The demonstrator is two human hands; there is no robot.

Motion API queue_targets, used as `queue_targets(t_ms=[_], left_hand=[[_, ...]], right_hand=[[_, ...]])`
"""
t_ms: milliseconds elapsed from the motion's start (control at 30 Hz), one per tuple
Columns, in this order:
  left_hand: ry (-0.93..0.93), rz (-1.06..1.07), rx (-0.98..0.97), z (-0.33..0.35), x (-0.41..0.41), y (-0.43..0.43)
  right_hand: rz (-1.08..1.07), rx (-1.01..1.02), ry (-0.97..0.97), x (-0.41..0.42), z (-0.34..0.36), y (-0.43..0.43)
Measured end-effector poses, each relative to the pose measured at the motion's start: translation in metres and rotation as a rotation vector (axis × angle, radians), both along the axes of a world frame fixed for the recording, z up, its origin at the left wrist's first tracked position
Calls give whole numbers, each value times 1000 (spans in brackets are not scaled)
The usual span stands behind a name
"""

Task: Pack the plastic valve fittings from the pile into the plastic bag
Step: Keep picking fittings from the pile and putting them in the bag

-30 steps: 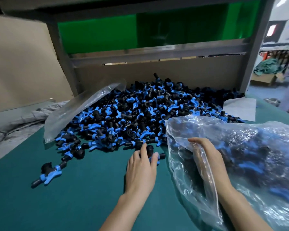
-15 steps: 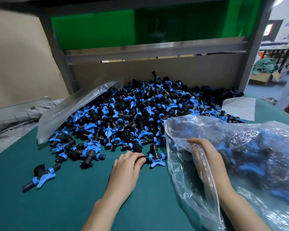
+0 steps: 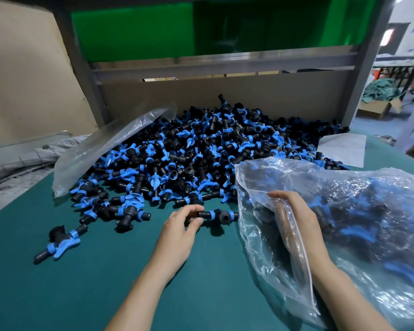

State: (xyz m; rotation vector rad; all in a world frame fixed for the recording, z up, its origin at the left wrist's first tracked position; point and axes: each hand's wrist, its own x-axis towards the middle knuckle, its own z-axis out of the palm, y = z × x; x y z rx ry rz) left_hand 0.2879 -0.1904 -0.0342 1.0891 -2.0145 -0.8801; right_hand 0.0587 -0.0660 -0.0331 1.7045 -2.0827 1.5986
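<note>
I see my left hand [image 3: 179, 231] near the middle of the desk [image 3: 81, 290], just in front of the pile [image 3: 201, 151] of black and blue valves. Its grip is pinching one valve [image 3: 214, 215] by its black end, between the thumb and the fingertips. The valve lies sideways, with its other end right beside the mouth of the bag [image 3: 256, 249]. I cannot tell if it touches the desk.

My right hand [image 3: 294, 218] is at the right side of the desk. Its grip is curled round the rim of the bag and holds the mouth up and open toward the pile. The bag is clear and crinkly. Many valves are already inside it, toward the right edge.

The pile fills the back of the desk, up against a brown board [image 3: 225, 94]. An empty bag [image 3: 110, 149] lies over the pile's left side. One loose valve [image 3: 58, 242] sits alone near the left edge, well apart from my left hand. A white sheet [image 3: 342, 151] lies at the back right. A grey cloth [image 3: 17, 158] is off the left edge.
</note>
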Motion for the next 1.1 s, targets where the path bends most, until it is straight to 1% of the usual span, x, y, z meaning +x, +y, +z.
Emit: queue_targets(t_ms=[100, 400, 533, 667, 733, 833, 967, 1033, 1100], left_hand=[[42, 10, 14, -1, 0, -2], [278, 60, 86, 9, 5, 0], [281, 65, 103, 10, 4, 1], [270, 79, 108, 9, 4, 0], [294, 79, 123, 10, 5, 0], [456, 81, 249, 12, 6, -2], [830, 13, 597, 17, 3, -2], [935, 6, 700, 20, 2, 0], [992, 9, 750, 21, 1, 1]], right_hand=[[-2, -2, 3, 1, 0, 1], [-2, 4, -41, 2, 2, 2], [1, 13, -89, 4, 3, 1], [-2, 19, -68, 3, 3, 1], [-1, 18, -60, 3, 3, 2], [-2, 14, -35, 2, 2, 2], [-12, 13, 3, 0, -1, 1], [-17, 4, 6, 0, -1, 0], [-21, 1, 1, 0, -1, 0]])
